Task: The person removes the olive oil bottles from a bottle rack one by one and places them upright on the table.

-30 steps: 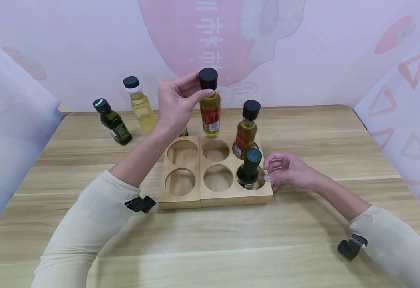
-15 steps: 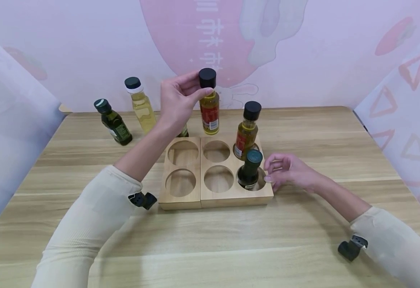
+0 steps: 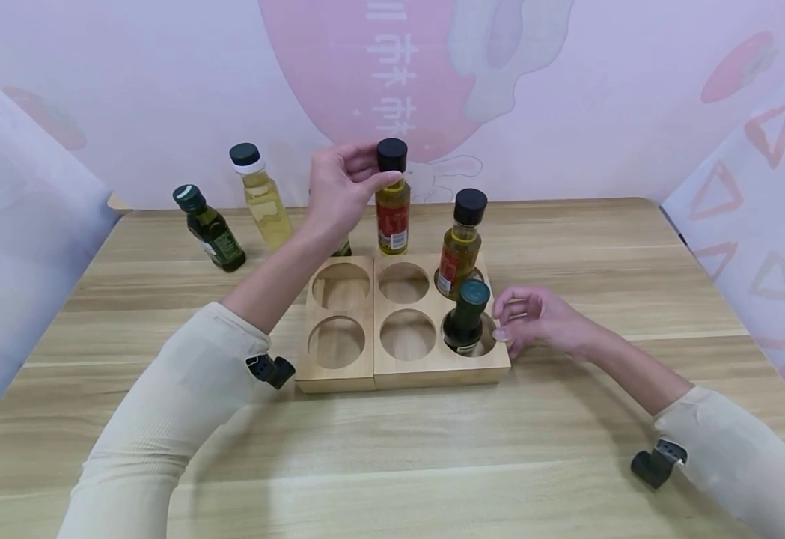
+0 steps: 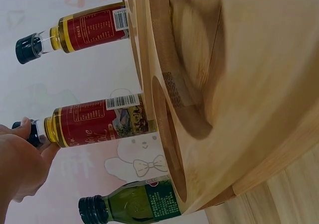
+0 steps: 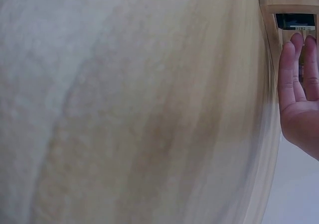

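Observation:
Just behind the wooden bottle rack [image 3: 338,383], my left hand [image 3: 334,187] pinches a red-labelled olive oil bottle [image 3: 393,217] at the neck, under its black cap. The bottle is upright, its base close by the rack's back edge. In the left wrist view, thumb and fingers close around the top of this oil bottle [image 4: 94,122]. My right hand [image 3: 547,322] lies along the rack's right side, fingers loosely bent, fingertips right at the wall. A similar red-labelled bottle [image 3: 458,258] stands in the back right hole. A dark green bottle [image 3: 466,318] leans in the front right hole.
A small dark green bottle [image 3: 215,233] and a pale yellow oil bottle [image 3: 266,209] stand at the back left. Another bottle [image 3: 344,248] is mostly hidden behind my left wrist. The rack's left and middle holes hold nothing. A printed wall rises behind the table [image 3: 392,464].
My left hand has shifted slightly right and down with the olive oil bottle, which was a bit higher before. The right hand and the rack have stayed in place.

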`<state>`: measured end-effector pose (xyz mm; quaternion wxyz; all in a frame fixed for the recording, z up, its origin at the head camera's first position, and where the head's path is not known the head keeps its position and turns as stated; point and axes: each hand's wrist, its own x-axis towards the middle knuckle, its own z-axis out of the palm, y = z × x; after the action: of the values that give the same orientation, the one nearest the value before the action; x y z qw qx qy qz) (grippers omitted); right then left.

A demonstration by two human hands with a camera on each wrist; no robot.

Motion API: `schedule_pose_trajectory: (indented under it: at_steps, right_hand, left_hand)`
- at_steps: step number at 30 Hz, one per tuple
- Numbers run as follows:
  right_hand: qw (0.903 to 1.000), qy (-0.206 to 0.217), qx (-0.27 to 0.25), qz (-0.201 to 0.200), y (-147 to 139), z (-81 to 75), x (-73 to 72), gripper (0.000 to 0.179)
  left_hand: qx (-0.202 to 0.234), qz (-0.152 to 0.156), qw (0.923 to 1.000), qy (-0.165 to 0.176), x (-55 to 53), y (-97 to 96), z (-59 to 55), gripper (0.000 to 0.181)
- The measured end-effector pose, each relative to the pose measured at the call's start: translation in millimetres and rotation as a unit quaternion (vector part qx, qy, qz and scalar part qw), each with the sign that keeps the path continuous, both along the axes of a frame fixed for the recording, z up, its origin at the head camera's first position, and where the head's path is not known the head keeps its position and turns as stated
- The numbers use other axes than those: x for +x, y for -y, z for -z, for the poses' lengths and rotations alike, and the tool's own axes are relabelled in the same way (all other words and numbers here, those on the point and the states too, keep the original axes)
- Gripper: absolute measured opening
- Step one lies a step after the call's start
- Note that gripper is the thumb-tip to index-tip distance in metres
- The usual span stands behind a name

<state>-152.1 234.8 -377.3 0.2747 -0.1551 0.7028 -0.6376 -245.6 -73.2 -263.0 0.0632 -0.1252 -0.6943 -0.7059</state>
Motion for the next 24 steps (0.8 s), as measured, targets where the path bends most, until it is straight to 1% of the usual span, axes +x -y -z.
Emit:
schedule_pose_trajectory:
  at_steps: [7,17,24]
  right_hand:
    - [1.0000,-0.002,-0.002,0.001,0.9,-1.1,0.0,0.020]
    - [1.0000,0.001,-0.004,0.002,0.8,-1.9,0.2,0.021]
    - [1.0000,-0.001,-0.004,0.000,0.4,-1.5,0.1,0.021]
  left_hand:
    - [-0.014,0.005,0.9990,0.043,-0.8,-3.7,1.1,0.039]
    - [-0.048,0.000,0.9973,0.055,-0.9,-5.3,1.0,0.038]
    - [-0.047,-0.004,0.9965,0.069,-2.4,-4.6,2.8,0.036]
